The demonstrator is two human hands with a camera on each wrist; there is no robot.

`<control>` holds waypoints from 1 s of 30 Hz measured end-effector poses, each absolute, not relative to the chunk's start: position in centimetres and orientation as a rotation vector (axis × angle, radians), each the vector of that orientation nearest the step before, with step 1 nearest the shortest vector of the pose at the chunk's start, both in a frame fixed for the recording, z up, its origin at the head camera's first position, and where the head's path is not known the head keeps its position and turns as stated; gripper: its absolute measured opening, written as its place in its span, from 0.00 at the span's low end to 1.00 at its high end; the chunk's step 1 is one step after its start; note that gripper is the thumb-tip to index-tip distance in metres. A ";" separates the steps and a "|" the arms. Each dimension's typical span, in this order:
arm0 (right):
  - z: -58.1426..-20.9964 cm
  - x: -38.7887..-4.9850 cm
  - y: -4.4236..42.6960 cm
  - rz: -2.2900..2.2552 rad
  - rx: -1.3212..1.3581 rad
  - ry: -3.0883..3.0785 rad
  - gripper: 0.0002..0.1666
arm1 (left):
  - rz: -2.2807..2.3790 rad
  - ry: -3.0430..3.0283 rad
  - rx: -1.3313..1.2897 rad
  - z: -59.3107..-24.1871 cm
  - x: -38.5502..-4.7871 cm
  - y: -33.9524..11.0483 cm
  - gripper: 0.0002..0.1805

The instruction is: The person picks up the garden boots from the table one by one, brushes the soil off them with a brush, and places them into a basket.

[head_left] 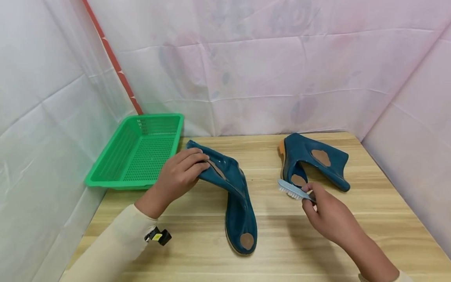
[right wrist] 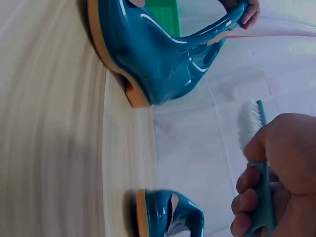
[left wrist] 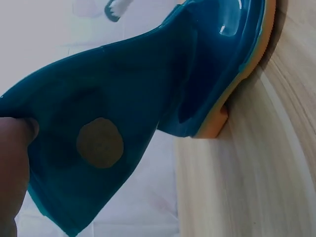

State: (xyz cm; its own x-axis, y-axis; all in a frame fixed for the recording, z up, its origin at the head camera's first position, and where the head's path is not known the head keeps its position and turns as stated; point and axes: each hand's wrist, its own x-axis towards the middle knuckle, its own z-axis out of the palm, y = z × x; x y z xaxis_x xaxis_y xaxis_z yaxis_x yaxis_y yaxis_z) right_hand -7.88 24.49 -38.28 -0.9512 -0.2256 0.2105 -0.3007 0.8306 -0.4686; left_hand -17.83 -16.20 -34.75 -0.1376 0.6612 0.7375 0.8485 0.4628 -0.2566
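Note:
A teal rain boot (head_left: pixel 241 213) stands on the table, sole down, its shaft bent over to the left. My left hand (head_left: pixel 181 170) grips the top of that shaft; the left wrist view shows the thumb (left wrist: pixel 15 158) pressed on its outside, near a round brown patch (left wrist: pixel 100 143). Another brown patch (head_left: pixel 247 241) marks the toe. My right hand (head_left: pixel 331 213) holds a scrub brush (head_left: pixel 294 190) by its handle, white bristles facing down, in the air right of this boot and apart from it. In the right wrist view, the fingers wrap the brush's blue-green handle (right wrist: pixel 264 210).
A second teal boot (head_left: pixel 299 148), also with brown patches, stands at the back right, its shaft flopped rightward. At the back left is a green perforated basket (head_left: pixel 116 183). White cloth walls (head_left: pixel 246 78) close in the wooden table (head_left: pixel 197 250) behind and at both sides.

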 end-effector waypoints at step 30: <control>-34.7 -14.4 13.2 0.926 0.798 -2.574 0.26 | -0.287 -1.746 -1.349 -34.2 -18.3 -15.4 0.08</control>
State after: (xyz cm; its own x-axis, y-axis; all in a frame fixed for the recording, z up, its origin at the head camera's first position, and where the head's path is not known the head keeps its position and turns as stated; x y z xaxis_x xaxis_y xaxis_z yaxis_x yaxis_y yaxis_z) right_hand -14.39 13.25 -34.74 -0.8039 -0.4019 0.4384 -0.5891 0.6396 -0.4939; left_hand -18.31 -15.42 -34.15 -0.0172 0.6633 0.7481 0.8676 0.3818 -0.3185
